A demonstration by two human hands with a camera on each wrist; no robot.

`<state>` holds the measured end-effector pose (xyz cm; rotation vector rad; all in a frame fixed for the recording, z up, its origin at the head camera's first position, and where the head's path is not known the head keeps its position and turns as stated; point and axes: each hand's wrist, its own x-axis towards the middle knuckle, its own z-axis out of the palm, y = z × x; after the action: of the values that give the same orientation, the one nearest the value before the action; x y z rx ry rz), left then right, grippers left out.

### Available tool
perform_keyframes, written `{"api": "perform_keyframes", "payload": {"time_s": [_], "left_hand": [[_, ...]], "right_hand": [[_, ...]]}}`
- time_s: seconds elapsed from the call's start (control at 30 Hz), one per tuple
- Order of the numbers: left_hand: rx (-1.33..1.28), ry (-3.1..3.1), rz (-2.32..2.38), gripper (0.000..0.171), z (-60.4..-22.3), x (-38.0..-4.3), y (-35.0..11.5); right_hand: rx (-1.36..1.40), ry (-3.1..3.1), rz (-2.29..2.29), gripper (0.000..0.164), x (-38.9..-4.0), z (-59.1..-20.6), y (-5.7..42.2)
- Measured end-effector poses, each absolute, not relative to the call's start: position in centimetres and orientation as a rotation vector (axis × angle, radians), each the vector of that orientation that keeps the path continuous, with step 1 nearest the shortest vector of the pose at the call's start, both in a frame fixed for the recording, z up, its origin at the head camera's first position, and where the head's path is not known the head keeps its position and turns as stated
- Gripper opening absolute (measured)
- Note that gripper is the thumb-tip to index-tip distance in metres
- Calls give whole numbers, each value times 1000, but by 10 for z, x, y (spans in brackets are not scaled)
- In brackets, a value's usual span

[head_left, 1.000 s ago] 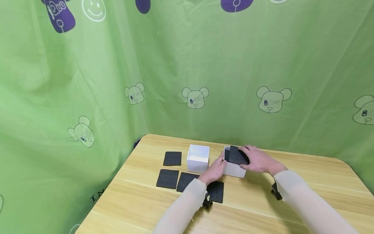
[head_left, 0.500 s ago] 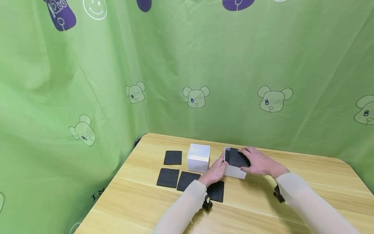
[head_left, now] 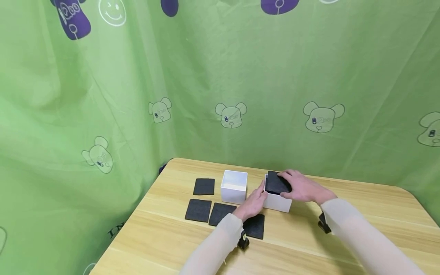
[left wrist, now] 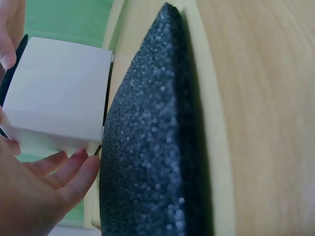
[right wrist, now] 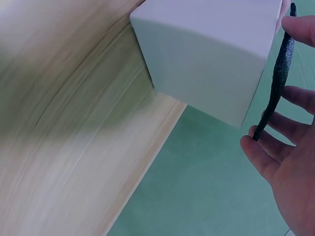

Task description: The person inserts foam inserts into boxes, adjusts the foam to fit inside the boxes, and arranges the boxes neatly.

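My right hand (head_left: 303,187) pinches a thin black foam square (head_left: 277,183) between thumb and fingers, over the open top of the right-hand white box (head_left: 277,203). In the right wrist view the foam square (right wrist: 281,66) appears edge-on and slightly bent along the box rim. My left hand (head_left: 252,203) rests against that box's left side, its fingers extended; the left wrist view shows fingertips touching the box wall (left wrist: 59,88). The inside of this box is hidden by the foam.
A second white box (head_left: 233,194), open at the top, stands left of my left hand. Several black foam squares lie on the wooden table: one at the back left (head_left: 204,186), others in front, partly under my left arm. A green curtain (head_left: 206,76) hangs behind the table.
The held foam square has shifted slightly left and now covers the dark gap seen earlier at the box's left side. My left hand has stayed at the box wall.
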<state>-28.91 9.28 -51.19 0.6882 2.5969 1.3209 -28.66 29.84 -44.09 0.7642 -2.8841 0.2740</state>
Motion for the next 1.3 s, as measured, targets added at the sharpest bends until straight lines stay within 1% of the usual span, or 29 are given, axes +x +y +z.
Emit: {"api": "perform_keyframes", "payload": {"time_s": [0.2, 0.6, 0.8, 1.17, 1.3], "left_hand": [[683, 2578, 1334, 51, -513, -289, 93], [683, 2588, 1322, 50, -514, -289, 92], [686, 2587, 1319, 50, -515, -289, 92], [693, 2589, 1323, 51, -515, -290, 92], [687, 2590, 1325, 51, -515, -290, 92]], "right_hand": [[768, -2910, 305, 68, -287, -442, 297], [824, -2888, 286, 67, -284, -449, 298], [856, -2869, 293, 63, -283, -454, 297], [860, -2834, 341, 50, -283, -457, 297], [879, -2809, 311, 48, -285, -459, 296]]}}
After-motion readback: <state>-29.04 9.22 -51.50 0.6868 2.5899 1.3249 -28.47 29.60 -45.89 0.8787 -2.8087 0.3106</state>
